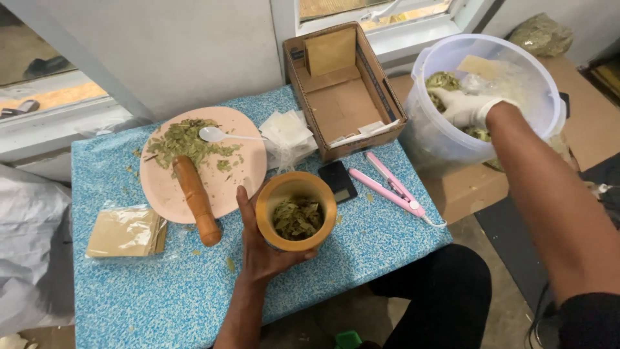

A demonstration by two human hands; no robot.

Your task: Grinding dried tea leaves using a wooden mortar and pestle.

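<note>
Left hand (263,242), bare, is wrapped around a wooden mortar (296,210) that stands on the blue table (161,291); dried leaves (297,218) lie inside the mortar. Left of the mortar a pestle (197,200) lies across a pink plate (242,178), beside a white spoon (216,134). Right of the mortar sit a small scale (338,181) and a pink clamp (391,187). Right hand (468,106), gloved, is down in a plastic bucket (445,145), fingers closed on leaves, well apart from the mortar. Behind the mortar stands a cardboard box (342,106).
</note>
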